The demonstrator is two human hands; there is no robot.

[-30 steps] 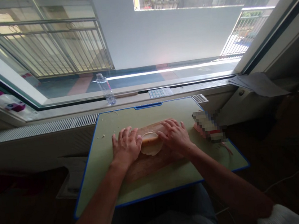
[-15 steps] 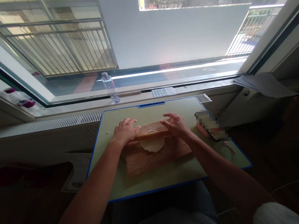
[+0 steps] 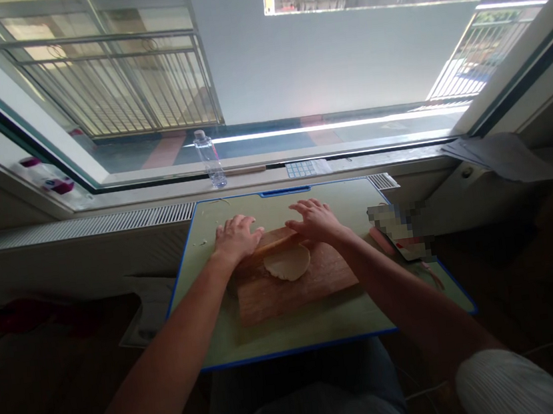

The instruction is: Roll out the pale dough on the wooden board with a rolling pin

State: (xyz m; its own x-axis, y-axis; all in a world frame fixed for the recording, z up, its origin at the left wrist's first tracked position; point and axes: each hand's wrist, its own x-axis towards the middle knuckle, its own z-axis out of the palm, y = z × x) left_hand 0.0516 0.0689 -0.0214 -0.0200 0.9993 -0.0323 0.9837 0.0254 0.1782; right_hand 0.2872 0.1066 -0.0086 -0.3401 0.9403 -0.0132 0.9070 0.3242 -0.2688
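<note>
A wooden rolling pin (image 3: 275, 246) lies across the far part of a wooden board (image 3: 288, 299), tilted so that its right end is farther from me. My left hand (image 3: 237, 238) rests palm-down over its left end, fingers stretched forward and apart. Over the right end lies my right hand (image 3: 315, 219), its fingers also spread, not wrapped round the pin. Both palms hide the pin's ends. On the near side of the pin, a flat, pale, roundish sheet of dough (image 3: 291, 263) lies on the board; the pin covers its far edge.
The board lies on a small pale-green table (image 3: 273, 345) with blue edging. A blurred-out flat object (image 3: 398, 236) is at the table's right. On the windowsill beyond stand a clear bottle (image 3: 210, 161) and papers (image 3: 499, 156). White crumbs (image 3: 201, 243) dot the table's left.
My right hand has moved forward, and the rolling pin has swung from nearly level to a slant. More of the dough shows. The whole view has shifted slightly.
</note>
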